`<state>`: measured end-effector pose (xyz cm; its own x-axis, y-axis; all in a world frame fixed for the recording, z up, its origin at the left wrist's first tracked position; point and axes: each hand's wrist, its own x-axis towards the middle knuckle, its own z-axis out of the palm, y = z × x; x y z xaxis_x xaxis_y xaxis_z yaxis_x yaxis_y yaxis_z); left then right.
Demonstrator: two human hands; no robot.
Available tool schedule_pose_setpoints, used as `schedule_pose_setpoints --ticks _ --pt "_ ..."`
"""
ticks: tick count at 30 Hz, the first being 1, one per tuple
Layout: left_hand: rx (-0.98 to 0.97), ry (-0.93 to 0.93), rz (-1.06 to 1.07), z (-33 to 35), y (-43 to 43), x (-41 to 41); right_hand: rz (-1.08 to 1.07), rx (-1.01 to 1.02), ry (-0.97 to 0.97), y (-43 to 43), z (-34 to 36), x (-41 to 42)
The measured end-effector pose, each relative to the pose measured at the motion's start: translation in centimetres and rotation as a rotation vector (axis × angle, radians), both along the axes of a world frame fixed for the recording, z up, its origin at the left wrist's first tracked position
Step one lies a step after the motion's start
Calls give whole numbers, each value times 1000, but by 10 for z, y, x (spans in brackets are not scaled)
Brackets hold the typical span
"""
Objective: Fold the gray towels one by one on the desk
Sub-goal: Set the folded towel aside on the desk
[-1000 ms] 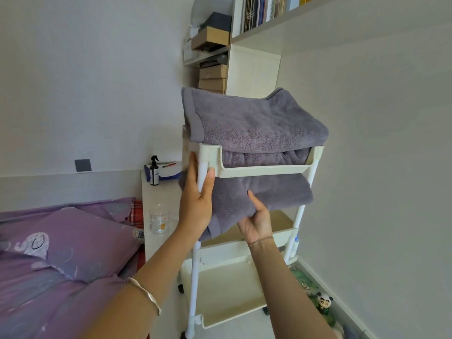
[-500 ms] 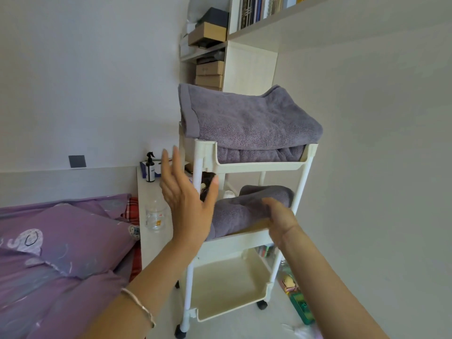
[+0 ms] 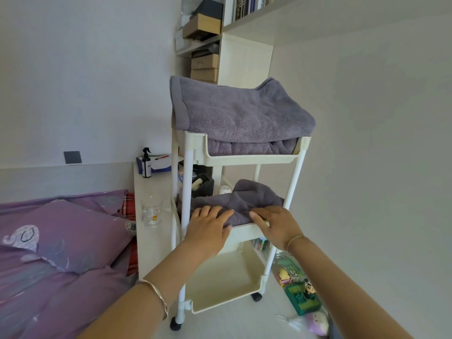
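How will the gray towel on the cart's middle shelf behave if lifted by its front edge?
Probably floppy: the towel lies rumpled and bunched on the middle shelf. It would likely sag and unfold if lifted. Its terry nap looks grippy, so it is unlikely to slip.

No lettering can be read anywhere in the frame. The spray bottle (image 3: 146,165) left of centre carries a pale label (too small to make out), the book spines (image 3: 247,6) along the top edge are blurred, and the glass jar (image 3: 151,212) shows only an orange mark.
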<state>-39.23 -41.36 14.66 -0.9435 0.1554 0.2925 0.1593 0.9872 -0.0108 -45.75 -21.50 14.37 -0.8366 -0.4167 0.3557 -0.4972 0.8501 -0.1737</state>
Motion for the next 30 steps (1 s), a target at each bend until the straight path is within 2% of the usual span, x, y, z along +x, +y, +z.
schedule_pose_setpoints --ticks 3,6,9,12,14,16,18,20,23,26,28,30 --pt "-6 -151 34 -1 -2 -4 -21 62 -14 2 -5 3" --pt "-49 -220 27 -5 -5 -11 -63 94 11 1 -3 16" --pt "-21 -311 30 -4 -8 -13 -89 171 38 -2 -7 19" --pt "51 -367 -17 2 -2 -6 -104 191 -29 -3 5 16" --pt "194 -350 -21 8 2 -3 -127 152 -150 -8 27 5" --pt "302 -291 -10 9 2 -2 -90 31 -201 -18 44 -7" --pt "308 -186 -21 2 1 1 -8 -139 -194 -33 53 -17" --pt "259 -75 -39 -7 0 3 38 -210 -329 -49 52 -31" --pt "237 -3 -29 -13 0 3 -17 -124 -464 -57 37 -59" --pt "271 -10 -30 -15 -1 -3 14 20 -376 -54 21 -79" --pt "269 -33 -31 -15 0 -5 -70 209 -360 -64 18 -83" --pt "284 -73 -30 -15 0 -5 -110 275 -280 -75 15 -81"
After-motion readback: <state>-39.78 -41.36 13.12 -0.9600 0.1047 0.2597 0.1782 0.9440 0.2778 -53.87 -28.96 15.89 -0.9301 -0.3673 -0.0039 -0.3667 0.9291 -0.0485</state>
